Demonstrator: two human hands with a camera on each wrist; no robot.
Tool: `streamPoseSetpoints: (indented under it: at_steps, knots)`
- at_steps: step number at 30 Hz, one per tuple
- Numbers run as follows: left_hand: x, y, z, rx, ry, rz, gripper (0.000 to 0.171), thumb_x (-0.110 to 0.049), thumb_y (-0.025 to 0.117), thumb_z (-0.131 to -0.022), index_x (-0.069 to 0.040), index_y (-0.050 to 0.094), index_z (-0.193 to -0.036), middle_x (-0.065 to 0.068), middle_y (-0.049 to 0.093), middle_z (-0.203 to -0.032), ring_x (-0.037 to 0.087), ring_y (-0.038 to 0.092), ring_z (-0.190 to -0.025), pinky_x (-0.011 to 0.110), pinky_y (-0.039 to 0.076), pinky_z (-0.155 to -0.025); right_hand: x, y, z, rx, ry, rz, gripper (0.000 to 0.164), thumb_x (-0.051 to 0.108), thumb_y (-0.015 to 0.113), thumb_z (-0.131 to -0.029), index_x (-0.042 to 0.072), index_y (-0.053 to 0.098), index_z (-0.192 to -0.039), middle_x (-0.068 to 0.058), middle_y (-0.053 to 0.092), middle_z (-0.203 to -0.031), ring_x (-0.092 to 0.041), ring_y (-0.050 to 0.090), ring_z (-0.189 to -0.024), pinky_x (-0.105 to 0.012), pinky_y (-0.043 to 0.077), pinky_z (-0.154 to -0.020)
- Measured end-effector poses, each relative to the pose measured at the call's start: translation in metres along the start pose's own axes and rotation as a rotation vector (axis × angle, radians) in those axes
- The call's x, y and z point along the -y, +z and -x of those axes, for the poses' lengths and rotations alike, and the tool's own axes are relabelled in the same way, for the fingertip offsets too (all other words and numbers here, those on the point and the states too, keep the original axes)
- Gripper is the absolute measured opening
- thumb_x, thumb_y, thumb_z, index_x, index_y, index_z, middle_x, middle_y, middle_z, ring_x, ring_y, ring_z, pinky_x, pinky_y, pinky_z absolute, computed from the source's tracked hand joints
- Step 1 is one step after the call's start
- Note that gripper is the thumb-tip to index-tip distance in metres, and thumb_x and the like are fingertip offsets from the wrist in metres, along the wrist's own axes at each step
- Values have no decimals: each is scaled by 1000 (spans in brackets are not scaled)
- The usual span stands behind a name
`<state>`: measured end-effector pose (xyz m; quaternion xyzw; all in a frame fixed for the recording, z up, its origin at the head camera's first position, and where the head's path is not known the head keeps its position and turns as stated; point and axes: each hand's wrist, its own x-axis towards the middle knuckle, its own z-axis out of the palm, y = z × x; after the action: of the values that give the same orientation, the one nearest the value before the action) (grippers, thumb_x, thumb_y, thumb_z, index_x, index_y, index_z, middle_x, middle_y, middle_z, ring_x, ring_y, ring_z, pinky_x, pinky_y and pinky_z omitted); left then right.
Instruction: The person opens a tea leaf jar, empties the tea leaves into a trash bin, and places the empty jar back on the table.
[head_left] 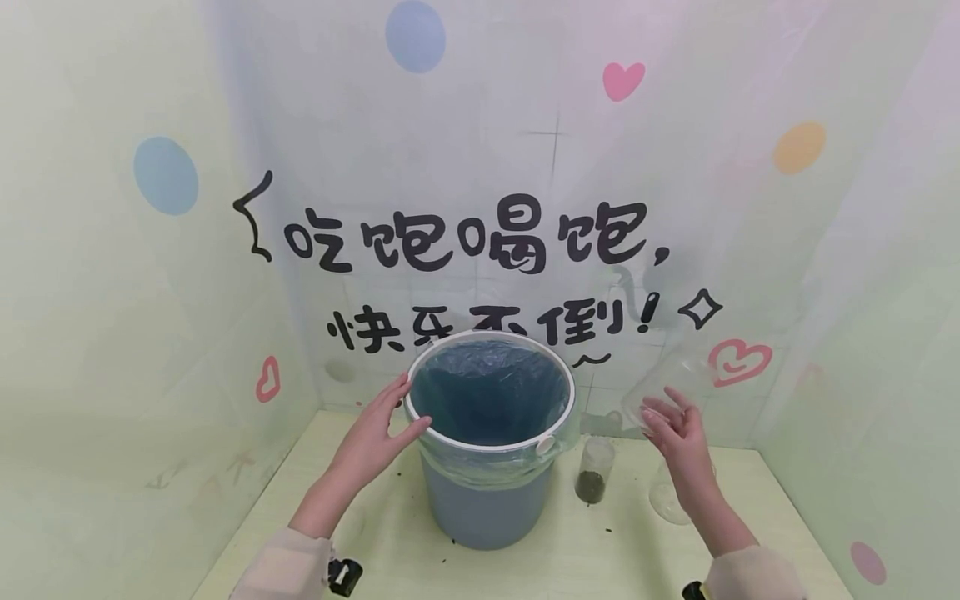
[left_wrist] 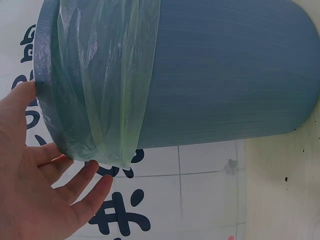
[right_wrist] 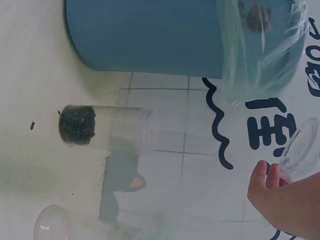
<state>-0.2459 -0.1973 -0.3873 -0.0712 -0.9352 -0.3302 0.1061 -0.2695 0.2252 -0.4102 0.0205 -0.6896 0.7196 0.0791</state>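
Note:
A blue trash bin (head_left: 487,508) stands upright, lined with a thin translucent greenish bag (left_wrist: 107,75) folded over its outside under a white rim ring (head_left: 480,448). My left hand (head_left: 372,437) rests against the bin's left side at the rim, thumb and fingers spread apart and touching its edge. To the right of the bin, my right hand (head_left: 681,442) is raised and holds a clear, cup-like plastic container (head_left: 667,379) tilted in its fingers. The container's round rim shows in the right wrist view, while much of its body lies beyond that frame.
Right of the bin stands a clear cylindrical container (head_left: 597,457) with dark bits (right_wrist: 77,125) at its bottom. Another clear container (head_left: 667,498) is partly behind my right wrist. Dark crumbs dot the pale tabletop (head_left: 585,558). A printed wall (head_left: 480,125) rises behind.

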Motion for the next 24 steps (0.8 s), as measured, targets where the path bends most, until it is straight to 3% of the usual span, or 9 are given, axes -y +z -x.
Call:
streamPoseSetpoints:
  at_steps: [6, 13, 18, 21, 24]
  knots:
    - [0, 0, 0, -1, 5, -3, 80, -48, 63, -94, -7, 32, -156, 13, 24, -166, 39, 26, -151, 62, 31, -117, -9, -2, 5, -6, 11, 154, 71, 24, 61, -100, 8, 18, -154, 11, 53, -128, 12, 53, -109, -4, 46, -89]
    - [1, 0, 0, -4, 12, -8, 81, -49, 63, -94, -7, 32, -156, 13, 24, -166, 39, 26, -151, 62, 32, -117, -19, -6, 10, 8, 20, 332, 72, 26, 61, -100, 5, 19, -154, -21, 46, -150, 17, 46, -106, 2, 39, -85]
    - [1, 1, 0, -10, 14, -5, 80, -47, 64, -94, -6, 32, -155, 14, 25, -165, 40, 27, -150, 63, 33, -116, -29, -8, 14, 25, 16, 375, 73, 22, 65, -97, 1, 21, -152, -27, 47, -148, 15, 45, -105, 1, 40, -86]
    - [1, 1, 0, -17, 18, -7, 79, -45, 64, -94, -5, 33, -155, 15, 25, -165, 41, 29, -149, 63, 34, -115, -36, -9, 15, 31, 14, 408, 72, 20, 67, -96, -1, 24, -150, -27, 49, -145, 10, 48, -107, -1, 42, -86]
    - [1, 2, 0, -23, 21, -5, 80, -45, 65, -94, -5, 33, -155, 15, 26, -165, 41, 30, -149, 63, 35, -114, -43, -10, 16, 35, 11, 455, 72, 20, 69, -94, -2, 27, -148, -27, 51, -143, -11, 57, -118, -2, 42, -86]
